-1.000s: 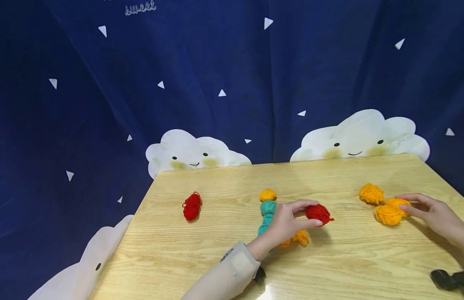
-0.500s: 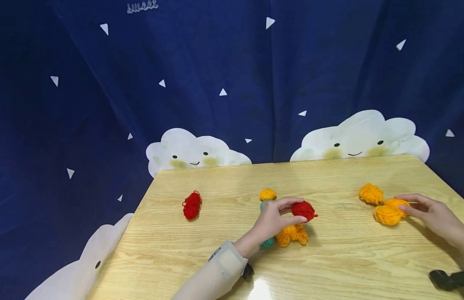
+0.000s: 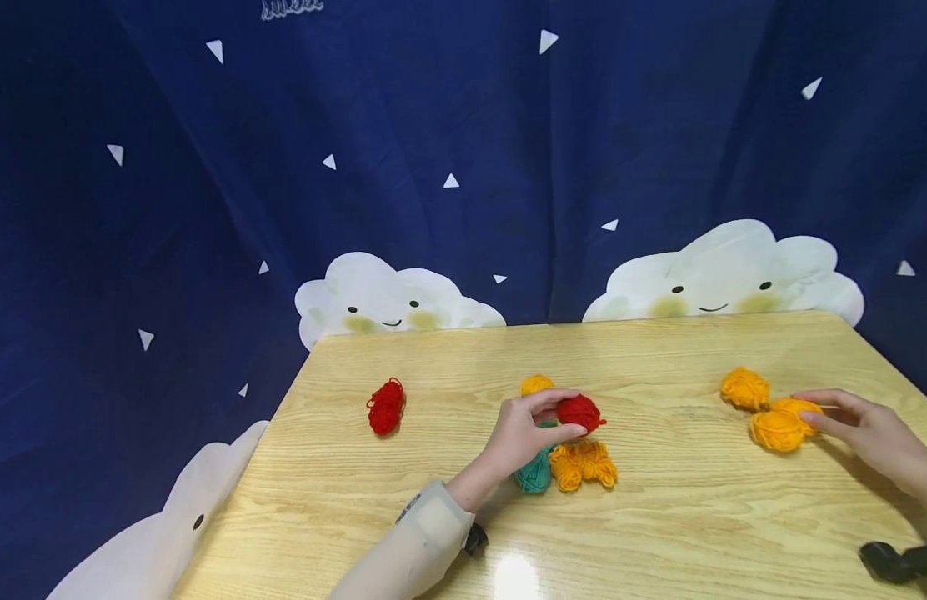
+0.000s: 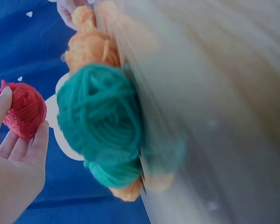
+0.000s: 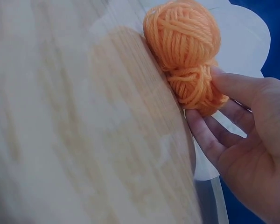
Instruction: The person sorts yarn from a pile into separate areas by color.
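Observation:
In the head view my left hand (image 3: 518,431) pinches a red ball of yarn (image 3: 579,414) between thumb and fingers, over the middle of the table. Below it lie teal yarn balls (image 3: 534,473), partly hidden by the hand, and orange yarn balls (image 3: 583,465) beside them. Another orange yarn ball (image 3: 537,384) shows behind the hand. To the right, my right hand (image 3: 872,429) grips an orange yarn ball (image 3: 782,425) on the table; the right wrist view shows thumb and fingers on either side of the orange yarn (image 5: 196,88).
A second red yarn ball (image 3: 386,407) lies alone toward the table's left. One more orange yarn ball (image 3: 744,388) sits just behind the right hand's one. The wooden table (image 3: 321,517) ends at a dark blue curtain (image 3: 403,125) with white clouds.
My left hand has carried the red yarn ball leftward, now over the teal yarn, baring more of the orange yarn beside it. My right hand has stayed in place.

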Motion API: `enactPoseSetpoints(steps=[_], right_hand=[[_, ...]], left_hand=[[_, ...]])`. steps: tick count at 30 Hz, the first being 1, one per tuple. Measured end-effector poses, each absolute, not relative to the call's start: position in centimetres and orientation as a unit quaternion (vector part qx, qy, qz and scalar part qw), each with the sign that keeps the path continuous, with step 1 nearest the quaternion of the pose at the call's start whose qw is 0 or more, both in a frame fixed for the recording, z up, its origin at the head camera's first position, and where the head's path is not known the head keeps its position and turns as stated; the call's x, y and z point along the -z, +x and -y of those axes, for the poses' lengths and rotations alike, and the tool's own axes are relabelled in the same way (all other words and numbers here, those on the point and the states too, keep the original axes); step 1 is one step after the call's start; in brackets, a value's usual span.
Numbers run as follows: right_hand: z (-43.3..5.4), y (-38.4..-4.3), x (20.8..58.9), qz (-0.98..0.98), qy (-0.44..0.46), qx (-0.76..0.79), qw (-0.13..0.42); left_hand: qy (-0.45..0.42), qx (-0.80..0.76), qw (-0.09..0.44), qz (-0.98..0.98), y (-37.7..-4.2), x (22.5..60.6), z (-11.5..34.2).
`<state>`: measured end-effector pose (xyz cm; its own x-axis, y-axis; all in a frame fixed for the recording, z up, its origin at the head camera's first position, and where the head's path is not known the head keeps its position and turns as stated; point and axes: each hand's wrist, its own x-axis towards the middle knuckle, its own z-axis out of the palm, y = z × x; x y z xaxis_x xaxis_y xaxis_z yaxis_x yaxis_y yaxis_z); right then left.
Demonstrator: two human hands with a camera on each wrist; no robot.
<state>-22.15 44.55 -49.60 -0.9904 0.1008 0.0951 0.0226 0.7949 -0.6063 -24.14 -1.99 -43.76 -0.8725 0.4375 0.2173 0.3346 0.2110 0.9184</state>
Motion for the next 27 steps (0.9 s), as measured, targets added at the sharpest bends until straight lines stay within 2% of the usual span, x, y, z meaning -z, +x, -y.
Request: enactPoseSetpoints(steps=[27], right_hand=[[-45.0, -22.4, 50.2, 0.947, -0.042, -0.313, 0.058]], left_hand=[[0.206, -0.577, 0.011, -0.791, -25.1, 43.7, 6.7]])
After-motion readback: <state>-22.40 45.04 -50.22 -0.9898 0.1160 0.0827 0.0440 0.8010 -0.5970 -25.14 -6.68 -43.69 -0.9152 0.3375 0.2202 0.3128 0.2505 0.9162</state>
